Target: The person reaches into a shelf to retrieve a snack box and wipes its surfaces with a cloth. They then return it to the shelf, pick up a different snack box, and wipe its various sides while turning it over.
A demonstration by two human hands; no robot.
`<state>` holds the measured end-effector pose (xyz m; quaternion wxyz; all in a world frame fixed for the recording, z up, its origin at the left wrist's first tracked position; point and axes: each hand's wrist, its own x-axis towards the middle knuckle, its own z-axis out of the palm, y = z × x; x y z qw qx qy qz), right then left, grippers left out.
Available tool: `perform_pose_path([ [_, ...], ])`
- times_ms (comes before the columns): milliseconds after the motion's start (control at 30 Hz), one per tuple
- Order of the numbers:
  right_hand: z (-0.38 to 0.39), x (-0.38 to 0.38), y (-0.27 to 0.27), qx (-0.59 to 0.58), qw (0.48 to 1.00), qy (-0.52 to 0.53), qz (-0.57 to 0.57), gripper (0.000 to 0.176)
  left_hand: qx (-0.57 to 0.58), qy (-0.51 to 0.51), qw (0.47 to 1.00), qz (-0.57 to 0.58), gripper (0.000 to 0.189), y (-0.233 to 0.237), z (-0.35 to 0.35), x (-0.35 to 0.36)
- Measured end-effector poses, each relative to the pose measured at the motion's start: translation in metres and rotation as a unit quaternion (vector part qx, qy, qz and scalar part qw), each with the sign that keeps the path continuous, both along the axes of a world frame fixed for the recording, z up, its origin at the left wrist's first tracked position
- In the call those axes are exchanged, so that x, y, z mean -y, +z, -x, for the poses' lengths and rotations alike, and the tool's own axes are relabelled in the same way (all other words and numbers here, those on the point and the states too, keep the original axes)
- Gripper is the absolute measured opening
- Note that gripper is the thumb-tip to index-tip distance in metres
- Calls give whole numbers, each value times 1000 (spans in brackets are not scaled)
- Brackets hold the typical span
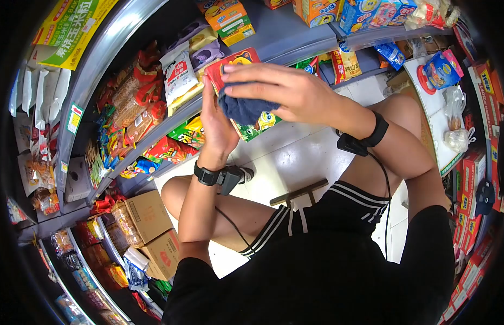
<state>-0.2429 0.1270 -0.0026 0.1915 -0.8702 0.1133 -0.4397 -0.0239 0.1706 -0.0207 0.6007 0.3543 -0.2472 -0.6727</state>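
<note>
My left hand supports a red and green cartoon-printed box along its left side, palm against it and fingers pointing up. Over the box's face lies a dark blue cloth, which my right hand presses down with fingers stretched across it. The cloth and my right fingers hide much of the printed face. Both hands are raised in front of the snack shelf, above my knees.
White Rabbit candy bags and a stacked orange box sit on the shelf ahead. Cardboard cartons stand at lower left. A white surface at right carries a blue pack. A wooden bar is between my legs.
</note>
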Motion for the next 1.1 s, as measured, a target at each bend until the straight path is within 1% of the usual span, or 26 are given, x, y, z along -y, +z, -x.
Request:
perform_pose_path([
  [67,-3,5,-2,31,999,-13,-21,78,16,-41,998,38,58,7,6,-4],
  [167,-11,2,-1,45,998,-16,-35,80,15,-20,999,36,55,6,6,-5],
  [200,-11,1,1,39,999,-17,-8,78,-3,-28,999,41,55,11,7,-3],
  [233,-13,-1,0,40,999,-16,-6,78,-2,-27,999,43,55,-2,-4,0],
  [267,-16,-4,-2,39,999,8,11,76,-83,-90,990,63,59,-27,-25,2],
  [300,-19,-7,-3,38,998,33,27,74,-163,-153,971,81,64,-21,-26,3],
  [333,-19,-11,-1,25,998,37,37,69,-149,-150,972,106,63,-18,-22,1],
  [367,-20,-11,-2,25,998,38,37,69,-99,-102,988,54,65,-15,-19,0],
  [433,-21,-11,-5,19,998,40,45,68,-134,-128,981,63,66,-14,-21,1],
  [467,-19,-11,-4,19,999,30,33,65,-63,-93,992,53,67,-14,-19,-2],
  [500,-17,-9,-1,19,999,30,32,65,9,-58,997,43,67,-1,-9,-6],
  [533,-15,-5,3,24,999,8,42,64,-24,-64,997,47,56,4,-9,-3],
  [567,-14,-2,5,29,998,-14,51,63,26,-35,997,58,55,7,0,-7],
  [600,-13,-2,4,38,998,-37,31,68,66,-26,996,55,60,10,3,-9],
  [633,-13,0,3,38,998,-37,31,68,106,-16,993,52,65,10,4,-9],
  [667,-12,2,2,41,998,-33,18,70,106,-17,993,52,65,10,5,-9],
  [733,-11,1,2,34,999,-26,3,71,45,-12,998,38,56,9,5,-9],
  [767,-12,-2,1,34,999,-25,4,71,45,-11,998,39,56,5,2,-9],
  [833,-13,-6,-4,25,1000,15,-4,70,-16,-46,997,57,55,-9,-13,-8],
  [867,-16,-8,-3,32,999,26,22,65,-89,-103,988,73,57,-14,-21,-6],
  [900,-16,-11,-3,32,999,26,22,65,143,-13,987,74,68,-2,-12,-9],
  [967,-18,-18,-4,2,998,49,40,49,36,-41,998,23,69,-3,-17,-3],
  [1000,-20,-18,-6,-7,997,49,58,45,-203,-139,968,39,70,-5,-25,5],
  [1033,-19,-17,-6,-7,997,49,58,45,-203,-139,969,38,70,-10,-26,3],
  [1067,-18,-16,-4,-5,998,40,53,46,-91,-83,992,36,70,-15,-25,0],
  [1100,-17,-15,-3,-4,998,31,49,46,23,-25,999,34,70,-12,-21,-2],
])
